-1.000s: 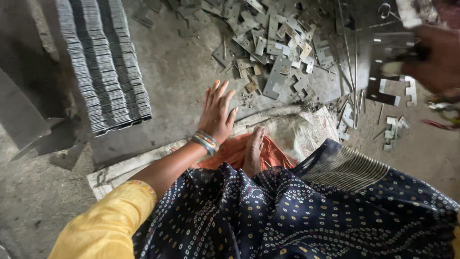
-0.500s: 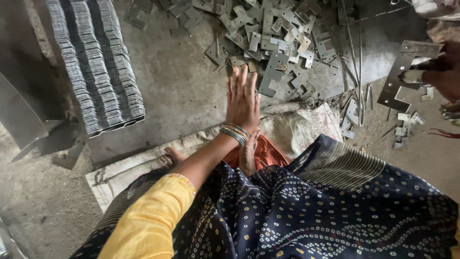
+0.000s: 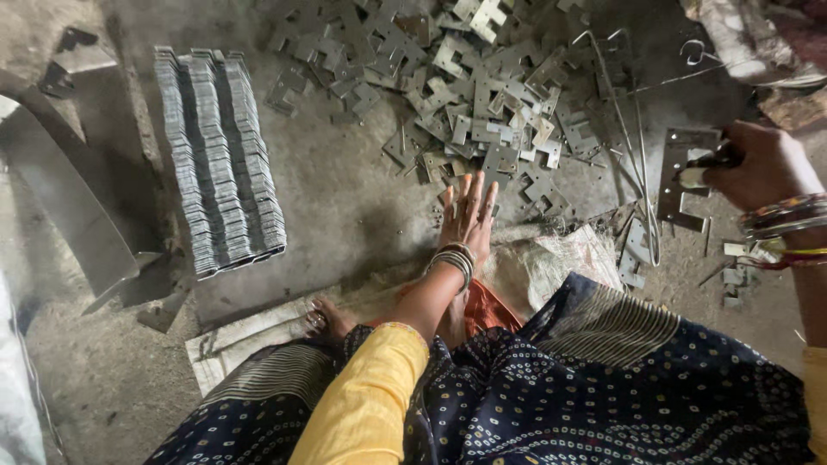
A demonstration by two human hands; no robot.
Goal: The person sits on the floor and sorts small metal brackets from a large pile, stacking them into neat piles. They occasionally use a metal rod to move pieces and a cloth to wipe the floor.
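Note:
My left hand (image 3: 469, 215) stretches forward, palm down and fingers spread, with its fingertips at the near edge of a heap of loose grey metal plates (image 3: 482, 95) on the floor. Bangles circle that wrist. At the right, my right hand (image 3: 758, 168) grips a notched flat metal plate (image 3: 685, 176) held upright above the floor, together with a small dark tool. A neat stacked row of the same plates (image 3: 220, 155) lies to the left.
A dusty concrete floor (image 3: 345, 189) lies in front of me. My bare foot (image 3: 326, 320) rests on a sack (image 3: 233, 344). Thin wire rods (image 3: 633, 146) lie beside the heap. A bent metal sheet (image 3: 60, 207) sits far left.
My left hand has reached forward and to the right from the sack up to the heap's edge. My right hand has come lower and further into view with its plate.

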